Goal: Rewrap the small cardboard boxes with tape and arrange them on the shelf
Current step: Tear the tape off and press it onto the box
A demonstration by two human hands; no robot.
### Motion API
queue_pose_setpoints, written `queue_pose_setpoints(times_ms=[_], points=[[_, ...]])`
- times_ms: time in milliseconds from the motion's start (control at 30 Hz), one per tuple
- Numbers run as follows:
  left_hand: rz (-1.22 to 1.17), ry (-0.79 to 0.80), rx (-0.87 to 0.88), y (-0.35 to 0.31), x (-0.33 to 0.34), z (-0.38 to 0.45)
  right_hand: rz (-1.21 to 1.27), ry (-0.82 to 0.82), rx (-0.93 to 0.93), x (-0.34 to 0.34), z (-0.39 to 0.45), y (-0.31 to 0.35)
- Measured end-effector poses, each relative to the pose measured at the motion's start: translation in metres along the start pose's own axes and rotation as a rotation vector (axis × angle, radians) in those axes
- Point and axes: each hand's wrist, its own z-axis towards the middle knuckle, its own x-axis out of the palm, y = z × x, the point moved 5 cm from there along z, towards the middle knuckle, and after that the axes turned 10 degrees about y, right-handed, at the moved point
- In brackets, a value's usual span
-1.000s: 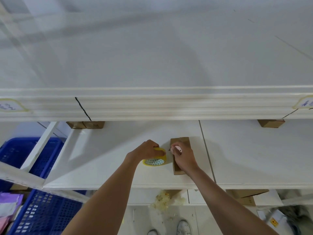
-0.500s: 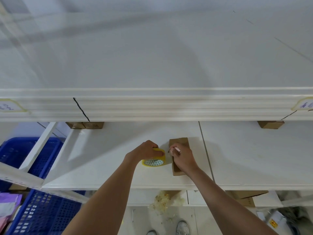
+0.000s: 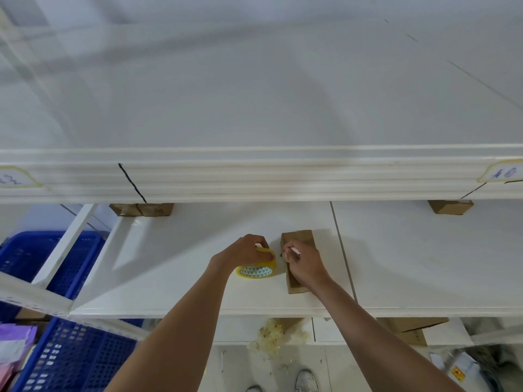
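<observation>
Just right of centre in the lower half of the frame, the small cardboard box (image 3: 297, 260) lies flat on the white shelf (image 3: 169, 278), with the yellow tape roll (image 3: 256, 268) just beside it on its left. Judging by its size and material, the box should be light and fairly stiff, apt to slide on the smooth board unless pinned down; its long sides look the surest place to take hold. The right hand (image 3: 304, 267) rests on the box, fingers curled around a thin white pen-like tool (image 3: 293, 251) whose tip meets the box's left edge. The left hand (image 3: 243, 251) grips the roll from above, fingers wrapped over its rim.
</observation>
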Motion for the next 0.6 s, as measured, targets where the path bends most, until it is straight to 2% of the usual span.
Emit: queue_pose_setpoints(times_ms=[233,600], points=[[-0.011,0.013,0.052,-0.0038,0.0002,0.0003,-0.033,0.01,-0.011,-0.0009,-0.0023,0.0034],[0.026,0.066,0.016,-0.0047,0.0023,0.0011,-0.078,0.041,-0.004,0.0005,-0.0032,0.0045]])
